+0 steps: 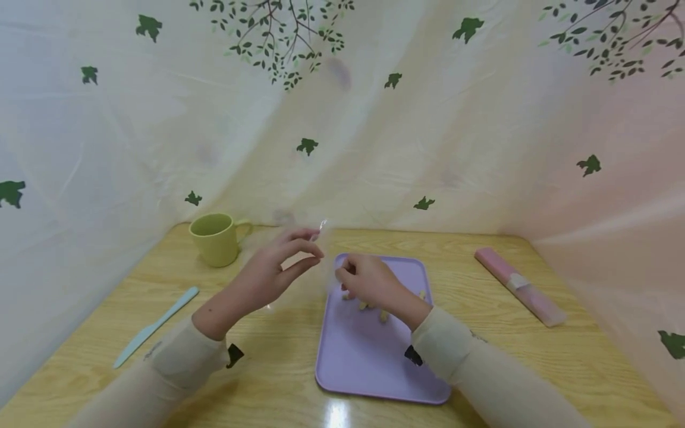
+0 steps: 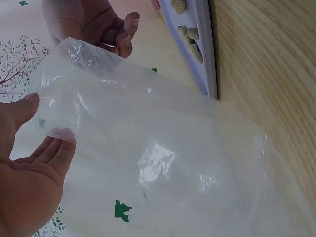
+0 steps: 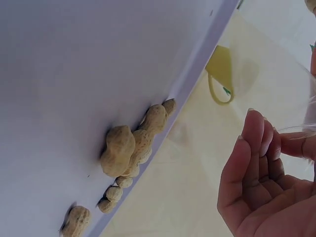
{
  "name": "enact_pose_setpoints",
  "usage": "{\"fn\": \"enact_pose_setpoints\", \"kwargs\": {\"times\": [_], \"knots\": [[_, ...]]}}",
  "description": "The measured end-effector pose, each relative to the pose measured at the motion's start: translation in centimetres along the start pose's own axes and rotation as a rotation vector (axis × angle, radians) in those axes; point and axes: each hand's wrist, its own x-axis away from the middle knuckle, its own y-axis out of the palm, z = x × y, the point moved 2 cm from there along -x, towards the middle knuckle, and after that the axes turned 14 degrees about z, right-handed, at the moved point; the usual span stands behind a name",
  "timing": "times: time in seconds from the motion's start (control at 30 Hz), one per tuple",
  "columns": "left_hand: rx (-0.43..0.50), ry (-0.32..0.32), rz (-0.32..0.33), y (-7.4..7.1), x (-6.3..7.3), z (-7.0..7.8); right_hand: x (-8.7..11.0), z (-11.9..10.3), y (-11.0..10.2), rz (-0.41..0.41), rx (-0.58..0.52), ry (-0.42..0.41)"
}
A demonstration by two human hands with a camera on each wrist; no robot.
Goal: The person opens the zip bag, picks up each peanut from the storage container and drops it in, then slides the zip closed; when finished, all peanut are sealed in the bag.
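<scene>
A clear plastic bag (image 2: 158, 123) hangs spread between my hands. My left hand (image 1: 275, 267) holds its edge; in the left wrist view the film covers the fingertips, and the thumb is spread from them. My right hand (image 1: 369, 282) is curled at the bag's other side, above the purple tray (image 1: 369, 362). Thumb and fingertips meet there, with a clear film edge running to them in the right wrist view. Several peanuts (image 3: 118, 150) in their shells lie along the tray's far side, beneath my right hand. No peanut shows inside the bag.
A yellow-green mug (image 1: 214, 241) stands at the back left. Nearer on that side lies a light blue knife (image 1: 155, 327). To the right of the tray is a long pink packet (image 1: 519, 286) with a pale band. A leaf-print curtain (image 1: 353, 178) surrounds the wooden table.
</scene>
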Motion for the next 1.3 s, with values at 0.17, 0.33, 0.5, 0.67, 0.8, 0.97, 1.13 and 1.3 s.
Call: {"fn": "enact_pose_setpoints", "kwargs": {"times": [0.17, 0.33, 0.5, 0.67, 0.8, 0.97, 1.13, 1.3], "knots": [[-0.019, 0.039, 0.026, -0.2, 0.1, -0.4, 0.4, 0.3, -0.4, -0.022, -0.003, 0.038], [-0.068, 0.126, 0.073, -0.8, 0.1, -0.8, 0.9, 0.9, -0.8, -0.073, 0.037, 0.06], [-0.114, 0.183, 0.078, -1.2, 0.0, -0.9, 1.0, 1.1, -2.0, -0.152, 0.079, 0.012], [-0.17, 0.226, 0.077, -1.3, 0.0, -0.8, 0.1, 2.0, -4.9, -0.127, 0.074, 0.001], [-0.191, 0.238, 0.038, -1.4, 0.1, -0.6, -1.1, 3.7, -6.9, -0.113, 0.062, 0.024], [-0.209, 0.248, -0.024, -1.4, 0.2, -0.4, -2.7, 6.3, -7.4, -0.15, 0.061, 0.082], [-0.228, 0.256, -0.062, -1.1, 0.1, -0.2, -4.1, 8.2, -6.9, -0.197, 0.051, 0.143], [-0.245, 0.247, -0.081, -0.9, 0.0, -0.1, -5.3, 9.1, -6.2, -0.265, 0.091, 0.137]]}}
